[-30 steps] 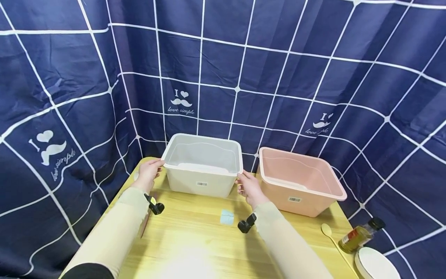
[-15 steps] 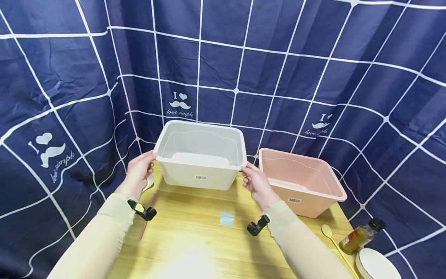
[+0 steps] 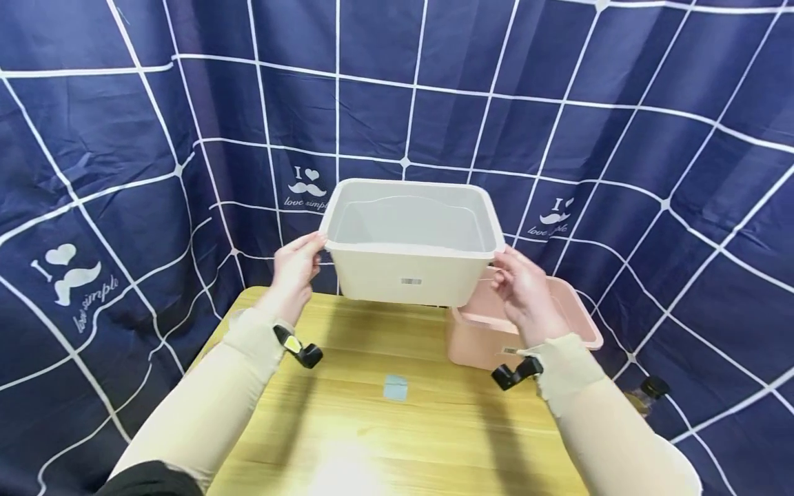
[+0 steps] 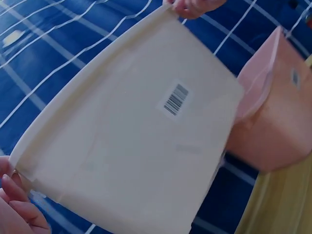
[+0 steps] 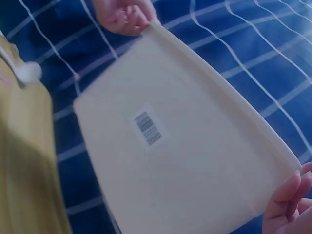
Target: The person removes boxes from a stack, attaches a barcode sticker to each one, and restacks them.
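A white plastic bin (image 3: 397,272) with a barcode label (image 4: 176,99) on its front hangs above the back of the table. My left hand (image 3: 296,269) pinches its rim at the front left corner, thumb on top. The front right corner is gripped the same way by my right hand (image 3: 526,289), fingers curled under the rim. Both corners and both hands show in each wrist view. Behind my right hand stands a pink bin (image 3: 474,341) on the table; the white bin overlaps its left part in the head view. I see nothing inside the white bin.
On the wooden table (image 3: 335,358) lies a light blue square (image 3: 395,387). A white spoon (image 5: 28,72) rests near the left edge. A dark-capped bottle (image 3: 651,394) stands at the right, partly behind my sleeve. A blue gridded curtain (image 3: 384,117) hangs close around the table.
The white bin has risen from the table and moved right, carried by both hands, so it now partly covers the pink bin. The head view has shifted slightly.
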`<move>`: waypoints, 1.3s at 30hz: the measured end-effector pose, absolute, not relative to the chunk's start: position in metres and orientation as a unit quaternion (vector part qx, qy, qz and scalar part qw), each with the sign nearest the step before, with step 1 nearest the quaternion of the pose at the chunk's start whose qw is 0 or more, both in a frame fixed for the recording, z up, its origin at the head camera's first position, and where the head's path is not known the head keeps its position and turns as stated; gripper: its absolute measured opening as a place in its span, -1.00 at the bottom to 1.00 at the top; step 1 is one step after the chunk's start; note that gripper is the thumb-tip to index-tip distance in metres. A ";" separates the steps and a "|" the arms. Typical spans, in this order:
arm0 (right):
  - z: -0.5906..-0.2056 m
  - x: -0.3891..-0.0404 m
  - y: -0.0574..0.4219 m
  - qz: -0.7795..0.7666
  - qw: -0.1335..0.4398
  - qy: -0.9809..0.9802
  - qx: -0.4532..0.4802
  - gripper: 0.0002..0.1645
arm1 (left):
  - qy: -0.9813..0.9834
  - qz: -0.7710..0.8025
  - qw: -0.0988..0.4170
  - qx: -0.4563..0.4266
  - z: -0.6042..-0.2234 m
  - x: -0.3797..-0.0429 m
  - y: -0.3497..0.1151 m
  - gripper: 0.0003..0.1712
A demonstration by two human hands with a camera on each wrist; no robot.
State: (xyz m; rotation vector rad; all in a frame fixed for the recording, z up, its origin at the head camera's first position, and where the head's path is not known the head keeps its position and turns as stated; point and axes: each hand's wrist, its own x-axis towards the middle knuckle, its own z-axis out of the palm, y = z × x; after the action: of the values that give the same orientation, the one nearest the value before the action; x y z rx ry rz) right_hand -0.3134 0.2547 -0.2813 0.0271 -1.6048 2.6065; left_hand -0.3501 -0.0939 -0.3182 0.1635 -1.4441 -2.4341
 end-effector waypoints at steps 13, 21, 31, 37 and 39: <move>-0.270 -0.310 0.406 0.903 0.089 -0.420 -0.004 -0.73 | -0.509 -0.855 0.101 0.002 -0.307 -0.374 0.061 -0.69; -0.281 -0.301 0.468 0.913 0.077 -0.399 -0.026 -0.71 | -0.500 -0.862 0.085 -0.005 -0.315 -0.378 0.124 -0.72; -0.309 -0.303 0.495 0.908 0.061 -0.411 -0.050 -0.71 | -0.548 -0.834 0.066 0.009 -0.349 -0.381 0.145 -0.71; -0.325 -0.304 0.496 0.900 0.055 -0.427 -0.059 -0.68 | -0.553 -0.831 0.065 0.016 -0.361 -0.384 0.149 -0.75; -0.332 -0.304 0.496 0.897 0.057 -0.433 -0.071 -0.67 | -0.552 -0.831 0.064 0.019 -0.365 -0.384 0.150 -0.75</move>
State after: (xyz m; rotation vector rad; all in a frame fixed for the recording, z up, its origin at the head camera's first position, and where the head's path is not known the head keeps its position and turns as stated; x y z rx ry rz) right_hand -0.3044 0.4960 -0.3318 -0.2145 -1.3126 2.7188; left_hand -0.3837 0.1498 -0.3648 0.0582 -1.6655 -2.5109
